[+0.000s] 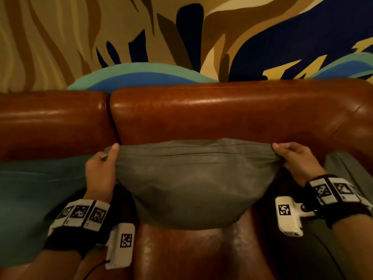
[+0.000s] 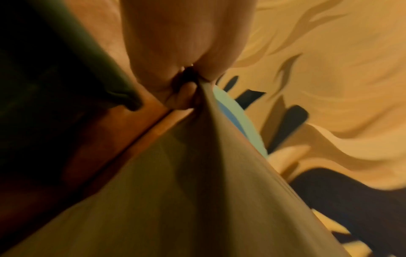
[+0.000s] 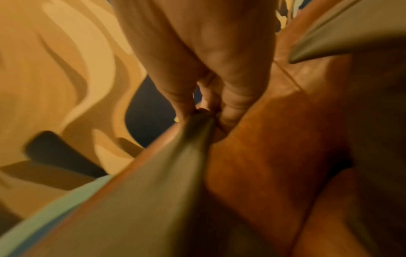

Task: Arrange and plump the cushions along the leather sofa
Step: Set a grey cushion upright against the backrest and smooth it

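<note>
A grey-green cushion [image 1: 191,182] hangs by its top edge in front of the brown leather sofa back [image 1: 222,114], its belly sagging onto the seat [image 1: 191,253]. My left hand [image 1: 105,158] pinches its top left corner, and my right hand [image 1: 290,156] pinches the top right corner. The zip seam runs along the stretched top edge. In the left wrist view my left hand [image 2: 193,81] nips the cushion [image 2: 175,191] corner. In the right wrist view my right hand [image 3: 204,111] grips the bunched cushion [image 3: 142,191] corner.
A teal cushion [image 1: 36,199] lies on the seat to the left, against my left forearm. Another grey cushion [image 1: 347,174] leans at the right end by the sofa arm. A painted wall [image 1: 181,37] rises behind the sofa.
</note>
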The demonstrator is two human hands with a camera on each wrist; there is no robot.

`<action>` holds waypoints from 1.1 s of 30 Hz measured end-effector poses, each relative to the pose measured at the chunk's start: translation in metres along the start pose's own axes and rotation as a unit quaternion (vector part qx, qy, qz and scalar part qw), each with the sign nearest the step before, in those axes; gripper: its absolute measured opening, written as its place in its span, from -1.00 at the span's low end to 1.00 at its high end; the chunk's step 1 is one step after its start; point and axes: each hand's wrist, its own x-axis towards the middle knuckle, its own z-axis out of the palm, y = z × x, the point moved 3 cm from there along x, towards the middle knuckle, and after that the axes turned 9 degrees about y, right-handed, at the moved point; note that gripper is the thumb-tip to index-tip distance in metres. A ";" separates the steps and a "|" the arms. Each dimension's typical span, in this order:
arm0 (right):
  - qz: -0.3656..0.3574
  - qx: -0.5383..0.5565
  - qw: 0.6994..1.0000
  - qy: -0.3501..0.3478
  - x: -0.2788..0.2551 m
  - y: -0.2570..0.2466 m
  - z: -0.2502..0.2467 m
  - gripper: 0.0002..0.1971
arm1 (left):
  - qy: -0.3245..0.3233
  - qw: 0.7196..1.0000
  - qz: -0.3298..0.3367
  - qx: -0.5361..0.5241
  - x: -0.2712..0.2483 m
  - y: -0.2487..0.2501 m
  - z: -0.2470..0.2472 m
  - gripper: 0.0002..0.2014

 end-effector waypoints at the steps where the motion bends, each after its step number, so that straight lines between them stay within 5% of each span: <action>1: -0.011 -0.008 1.000 0.007 -0.001 0.003 -0.001 -0.73 | 0.008 1.000 0.010 0.025 0.004 -0.004 -0.006 -0.65; 5: -0.122 -0.208 0.968 0.071 -0.007 -0.005 0.002 -0.70 | 0.029 0.995 0.045 0.084 0.004 -0.009 -0.011 -0.64; 8: -0.287 -0.449 0.842 0.085 -0.044 -0.017 0.040 -0.49 | 0.028 0.995 0.063 0.072 -0.007 -0.002 -0.006 -0.68; 9: -0.354 -0.471 0.805 0.072 -0.070 -0.019 0.066 -0.41 | 0.027 0.995 0.065 0.069 -0.009 -0.001 -0.005 -0.67; 12: -0.472 -0.387 0.788 -0.078 -0.157 -0.018 0.159 -0.36 | 0.020 0.995 0.076 0.064 -0.018 0.003 -0.003 -0.66; 16: -0.483 -0.377 0.750 -0.250 -0.220 0.000 0.241 -0.45 | 0.021 0.987 0.100 0.122 -0.024 0.005 -0.012 -0.60; 19: -0.507 -0.446 0.715 -0.178 -0.179 0.015 0.213 -0.40 | 0.031 0.973 0.115 0.198 -0.012 0.003 -0.033 -0.46; 22: -0.440 -0.523 0.729 -0.048 -0.107 0.023 0.129 -0.38 | 0.028 0.977 0.093 0.189 0.005 -0.006 -0.047 -0.42; 25: -0.278 -0.592 0.755 -0.043 -0.052 0.039 0.049 -0.45 | 0.040 0.979 0.095 0.174 0.006 -0.008 -0.049 -0.43; 27: -0.203 -0.456 0.865 -0.044 -0.034 0.047 0.032 -0.35 | 0.042 0.984 0.096 0.143 0.003 -0.010 -0.047 -0.43; 29: -0.098 -0.190 0.977 -0.014 -0.025 0.051 0.034 -0.19 | 0.030 0.997 0.041 0.053 -0.008 -0.014 -0.045 -0.53; 31: -0.046 -0.016 0.999 0.023 -0.026 0.050 0.040 -0.28 | -0.004 0.997 -0.046 -0.056 -0.024 -0.018 -0.041 -0.68; 33: -0.103 -0.023 0.993 0.047 -0.038 0.038 0.036 -0.54 | -0.018 0.996 -0.053 -0.063 -0.033 -0.019 -0.044 -0.67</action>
